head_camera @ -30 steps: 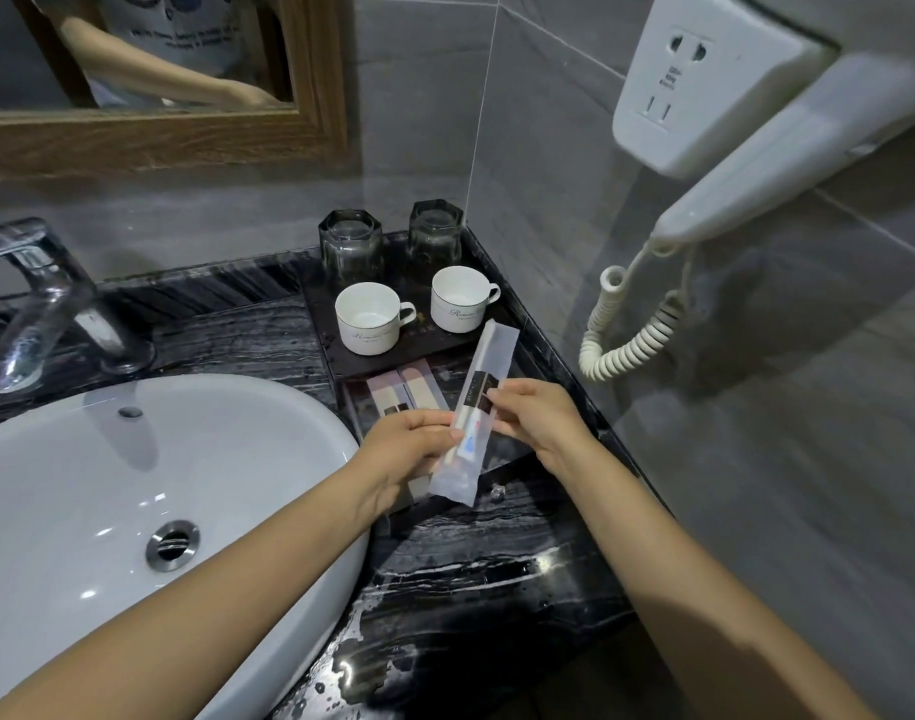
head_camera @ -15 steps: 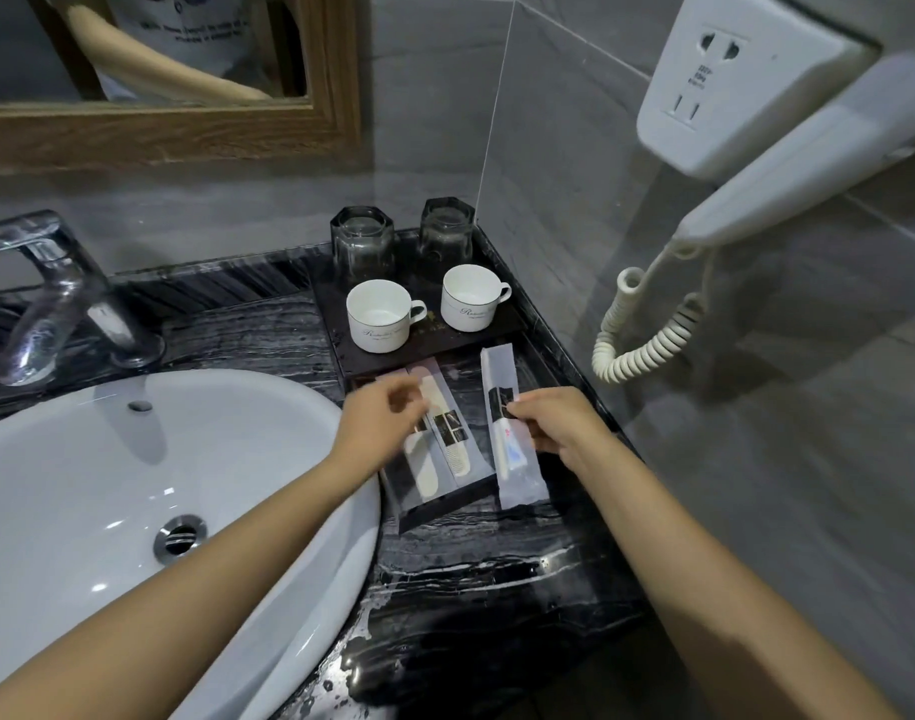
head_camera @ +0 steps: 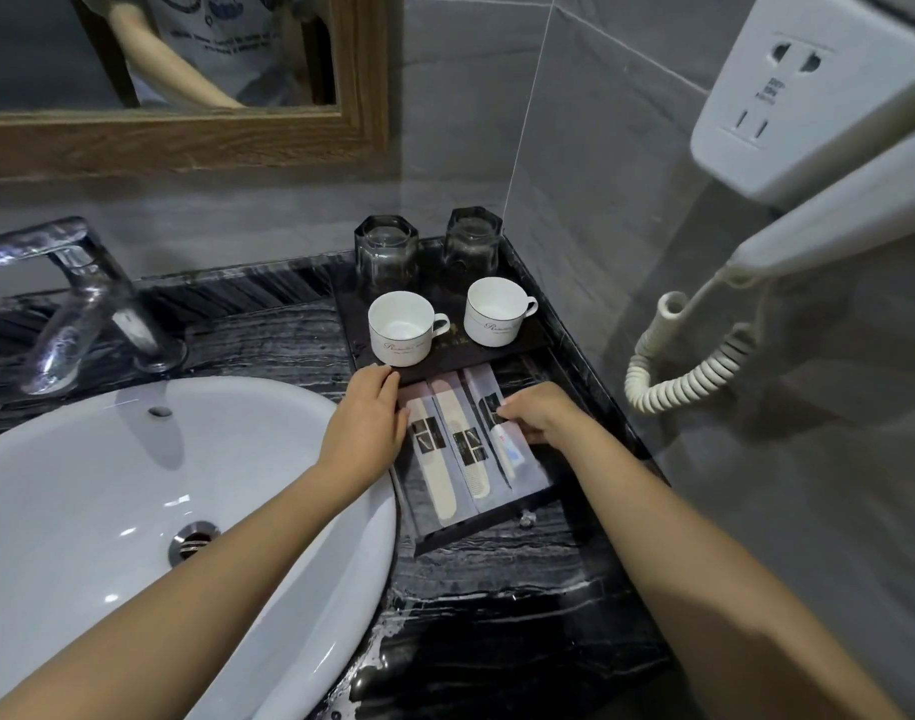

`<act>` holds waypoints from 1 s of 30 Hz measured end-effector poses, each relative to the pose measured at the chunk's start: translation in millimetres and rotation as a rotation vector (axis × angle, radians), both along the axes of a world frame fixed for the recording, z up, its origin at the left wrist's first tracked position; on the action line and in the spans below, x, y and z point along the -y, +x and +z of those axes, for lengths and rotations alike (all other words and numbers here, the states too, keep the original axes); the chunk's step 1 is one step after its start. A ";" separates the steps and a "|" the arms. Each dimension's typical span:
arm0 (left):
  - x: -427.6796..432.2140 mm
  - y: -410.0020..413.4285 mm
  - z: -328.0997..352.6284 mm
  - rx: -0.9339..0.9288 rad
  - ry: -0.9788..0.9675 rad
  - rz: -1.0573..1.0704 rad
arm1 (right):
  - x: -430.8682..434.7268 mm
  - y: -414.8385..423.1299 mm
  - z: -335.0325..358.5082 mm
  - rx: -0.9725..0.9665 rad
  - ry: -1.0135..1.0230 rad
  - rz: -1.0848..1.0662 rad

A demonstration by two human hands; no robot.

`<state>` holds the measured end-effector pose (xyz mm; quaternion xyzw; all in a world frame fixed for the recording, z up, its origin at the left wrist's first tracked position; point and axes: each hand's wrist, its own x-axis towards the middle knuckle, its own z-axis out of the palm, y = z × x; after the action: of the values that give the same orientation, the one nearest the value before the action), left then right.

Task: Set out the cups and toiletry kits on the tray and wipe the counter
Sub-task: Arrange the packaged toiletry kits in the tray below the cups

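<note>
Two white cups [head_camera: 402, 327] [head_camera: 494, 311] and two upturned glasses [head_camera: 386, 252] [head_camera: 471, 240] stand on the dark upper tray [head_camera: 523, 345]. Below it, the lower tray [head_camera: 489, 527] carries three clear-wrapped toiletry kits side by side: two comb packs [head_camera: 434, 470] [head_camera: 468, 449] and a toothbrush kit [head_camera: 505, 449]. My right hand [head_camera: 541, 415] rests on the toothbrush kit, fingertips pressing it flat on the tray. At the lower tray's left edge lies my left hand [head_camera: 367, 431], fingers together against the leftmost pack.
A white basin [head_camera: 133, 501] fills the left, with a chrome tap [head_camera: 81, 304] behind it. The black marble counter [head_camera: 497, 615] runs around the trays. A wall hairdryer with a coiled cord [head_camera: 684, 366] hangs on the right wall. Above the tap is a wood-framed mirror [head_camera: 185, 142].
The toothbrush kit, held up in both hands a second ago, now lies on the lower tray beside the comb packs. My left hand has shifted to the tray's left edge.
</note>
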<state>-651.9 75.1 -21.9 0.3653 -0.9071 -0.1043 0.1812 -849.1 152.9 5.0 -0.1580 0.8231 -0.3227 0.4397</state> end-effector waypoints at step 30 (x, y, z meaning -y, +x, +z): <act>2.5 3.7 -11.1 -0.008 -0.014 -0.010 | -2.4 -8.3 -37.9 -0.349 -0.025 0.171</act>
<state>-648.2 72.6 -32.9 0.3592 -0.9088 -0.1003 0.1869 -857.4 155.3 -32.8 -0.2862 0.8665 -0.2619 0.3141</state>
